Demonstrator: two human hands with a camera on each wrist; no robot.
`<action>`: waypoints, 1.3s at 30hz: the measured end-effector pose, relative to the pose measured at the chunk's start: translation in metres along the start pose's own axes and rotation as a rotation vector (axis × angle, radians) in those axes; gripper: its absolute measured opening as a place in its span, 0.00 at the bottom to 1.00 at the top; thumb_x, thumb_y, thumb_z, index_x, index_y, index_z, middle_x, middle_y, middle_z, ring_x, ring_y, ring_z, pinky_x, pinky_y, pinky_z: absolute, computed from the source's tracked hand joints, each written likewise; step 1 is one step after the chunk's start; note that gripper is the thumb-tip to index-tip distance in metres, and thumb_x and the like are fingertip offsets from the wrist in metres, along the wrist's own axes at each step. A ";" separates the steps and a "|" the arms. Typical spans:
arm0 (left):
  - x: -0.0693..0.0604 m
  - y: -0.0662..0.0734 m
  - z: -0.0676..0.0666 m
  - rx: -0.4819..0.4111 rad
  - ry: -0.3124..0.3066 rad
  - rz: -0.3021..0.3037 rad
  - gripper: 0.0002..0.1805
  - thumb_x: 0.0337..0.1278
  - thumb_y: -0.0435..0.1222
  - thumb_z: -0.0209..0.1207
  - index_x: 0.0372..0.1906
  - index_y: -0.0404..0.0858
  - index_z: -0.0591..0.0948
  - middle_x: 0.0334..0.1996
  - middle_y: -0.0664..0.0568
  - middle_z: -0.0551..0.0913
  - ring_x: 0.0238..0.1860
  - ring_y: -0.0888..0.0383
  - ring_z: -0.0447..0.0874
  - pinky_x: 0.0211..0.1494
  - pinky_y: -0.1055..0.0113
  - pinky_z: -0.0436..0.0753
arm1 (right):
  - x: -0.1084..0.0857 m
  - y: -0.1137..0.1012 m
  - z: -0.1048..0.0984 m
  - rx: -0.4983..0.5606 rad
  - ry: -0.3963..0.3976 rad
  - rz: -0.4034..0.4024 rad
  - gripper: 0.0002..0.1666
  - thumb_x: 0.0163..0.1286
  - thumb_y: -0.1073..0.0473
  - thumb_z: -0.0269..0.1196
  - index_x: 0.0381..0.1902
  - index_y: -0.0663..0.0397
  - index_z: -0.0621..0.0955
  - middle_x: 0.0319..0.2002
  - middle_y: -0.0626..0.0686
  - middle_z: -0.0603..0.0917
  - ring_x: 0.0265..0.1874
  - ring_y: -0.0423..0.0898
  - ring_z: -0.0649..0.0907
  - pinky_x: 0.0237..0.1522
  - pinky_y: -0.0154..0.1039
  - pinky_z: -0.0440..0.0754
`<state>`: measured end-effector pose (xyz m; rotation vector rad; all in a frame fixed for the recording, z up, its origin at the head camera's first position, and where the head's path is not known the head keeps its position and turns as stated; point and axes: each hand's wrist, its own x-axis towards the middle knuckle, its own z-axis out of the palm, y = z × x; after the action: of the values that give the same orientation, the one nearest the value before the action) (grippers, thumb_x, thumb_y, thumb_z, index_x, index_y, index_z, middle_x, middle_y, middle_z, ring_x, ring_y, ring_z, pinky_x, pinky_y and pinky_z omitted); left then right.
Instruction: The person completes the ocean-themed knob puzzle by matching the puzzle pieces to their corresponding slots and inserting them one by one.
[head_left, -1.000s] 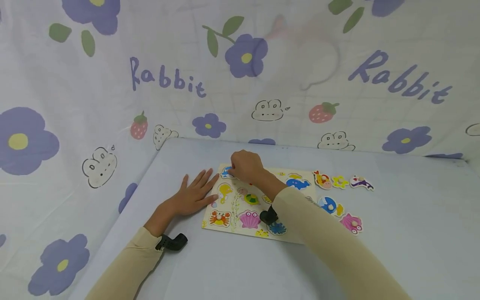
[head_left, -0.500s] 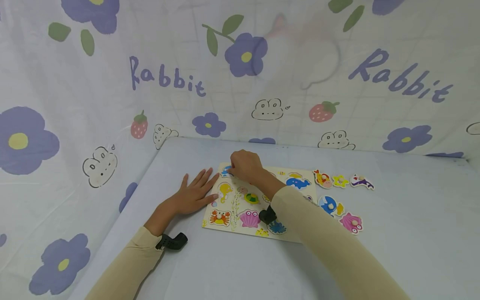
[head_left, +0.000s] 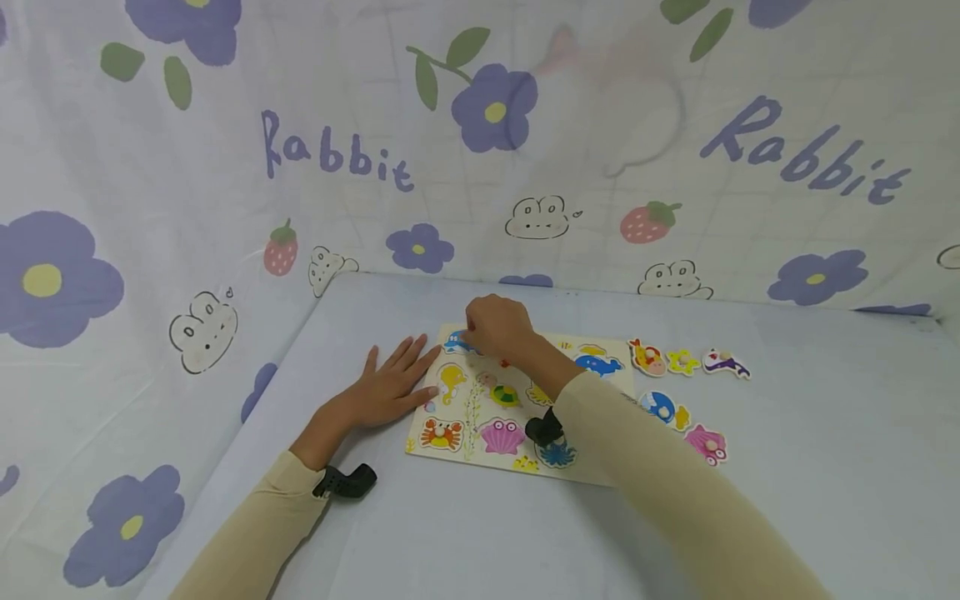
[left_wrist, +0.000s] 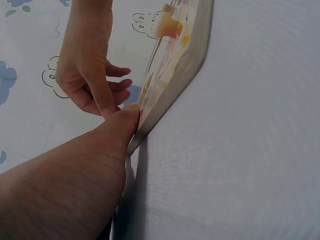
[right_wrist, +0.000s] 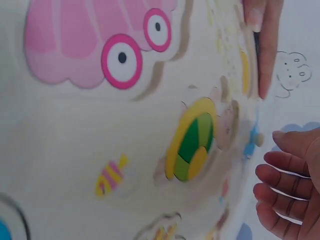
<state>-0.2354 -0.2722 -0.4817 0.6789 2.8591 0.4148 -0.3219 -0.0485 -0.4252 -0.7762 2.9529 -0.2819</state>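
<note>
Puzzle board (head_left: 457,412): on my feed, the spread left hand (head_left: 386,393) probably steadies its edge; right hand (head_left: 498,327), gripping nothing, hovers beside the blue piece (head_left: 453,342).

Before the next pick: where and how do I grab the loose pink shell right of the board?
Pinch the small round knob on the pink shell, coming straight down from above. It lies flat on the table, knob up, so the thin edge likely offers less purchase. I'd approach from the right; the blue fish piece sits close on its far-left side.
</note>
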 end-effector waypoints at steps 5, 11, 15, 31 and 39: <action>0.000 0.004 -0.001 -0.020 0.002 -0.010 0.42 0.76 0.61 0.44 0.83 0.49 0.47 0.83 0.49 0.40 0.82 0.44 0.35 0.72 0.28 0.32 | -0.019 0.012 -0.017 0.017 0.058 -0.038 0.13 0.72 0.47 0.66 0.40 0.50 0.87 0.32 0.47 0.85 0.28 0.43 0.81 0.29 0.37 0.80; 0.000 0.005 -0.003 -0.023 0.000 -0.009 0.41 0.76 0.61 0.43 0.83 0.49 0.46 0.83 0.52 0.42 0.82 0.44 0.35 0.72 0.28 0.32 | -0.058 0.024 -0.046 0.071 0.100 -0.095 0.12 0.73 0.48 0.66 0.37 0.50 0.87 0.27 0.45 0.84 0.26 0.43 0.79 0.26 0.37 0.77; 0.002 0.005 -0.004 -0.026 0.006 0.010 0.42 0.77 0.60 0.44 0.83 0.47 0.47 0.83 0.50 0.42 0.82 0.42 0.35 0.72 0.28 0.31 | -0.092 0.033 -0.066 0.084 0.113 -0.099 0.13 0.72 0.47 0.66 0.37 0.49 0.88 0.26 0.44 0.83 0.27 0.44 0.79 0.28 0.38 0.77; 0.000 0.001 0.005 -0.020 0.021 0.009 0.42 0.77 0.58 0.46 0.83 0.45 0.47 0.83 0.48 0.42 0.81 0.40 0.34 0.72 0.28 0.31 | -0.190 0.091 -0.069 0.157 0.118 0.031 0.14 0.70 0.47 0.68 0.44 0.50 0.89 0.29 0.43 0.84 0.28 0.44 0.77 0.28 0.38 0.75; 0.000 0.001 0.003 -0.034 0.015 0.010 0.42 0.77 0.58 0.45 0.83 0.46 0.46 0.83 0.49 0.41 0.82 0.42 0.33 0.72 0.29 0.29 | -0.213 0.119 -0.060 0.212 0.146 0.090 0.12 0.69 0.51 0.70 0.44 0.50 0.88 0.29 0.43 0.84 0.29 0.44 0.77 0.28 0.37 0.76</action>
<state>-0.2344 -0.2712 -0.4840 0.6867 2.8571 0.4707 -0.2009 0.1684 -0.3845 -0.6191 3.0129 -0.6583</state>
